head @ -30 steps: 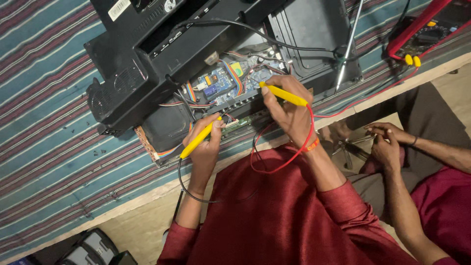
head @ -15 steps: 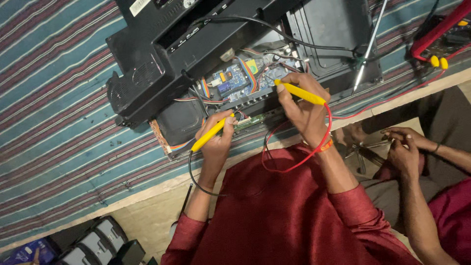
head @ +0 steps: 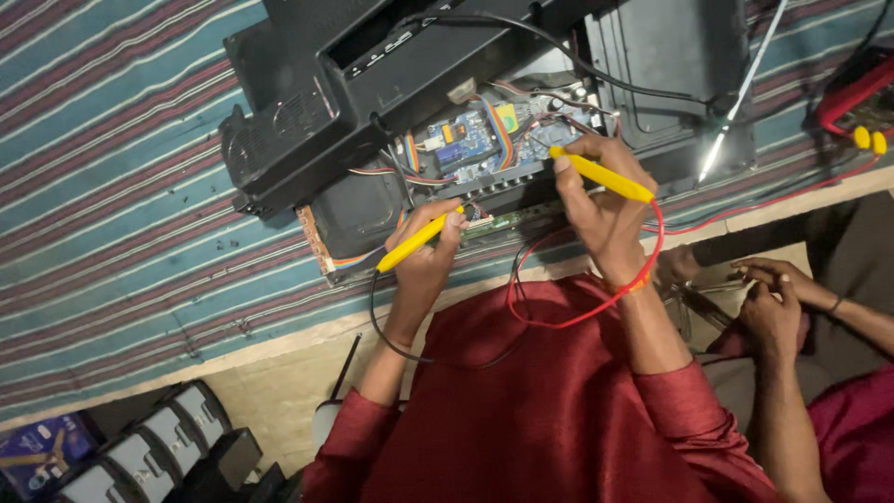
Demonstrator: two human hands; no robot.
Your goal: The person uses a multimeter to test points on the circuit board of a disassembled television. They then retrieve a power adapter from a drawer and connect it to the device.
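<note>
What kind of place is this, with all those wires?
Probably an electronics repair bench. An opened black device shows its blue circuit board, the left hand and right hand hold yellow test probes, and it all sits on a striped cloth.

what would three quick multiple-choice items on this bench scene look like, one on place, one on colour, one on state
1. Where does the blue circuit board sit?
A. inside the opened black plastic casing
B. on the floor
C. on the person's lap

2. What colour are the two probe handles?
A. green
B. yellow
C. white

3. What is the left hand doing?
A. lying flat and empty
B. resting on the red shirt
C. holding a probe in a closed grip

Answers: 1 A, the board shows through the open casing. 2 B, both the left probe and the right probe are yellow. 3 C, the fingers wrap the probe, as the right hand does.
</note>
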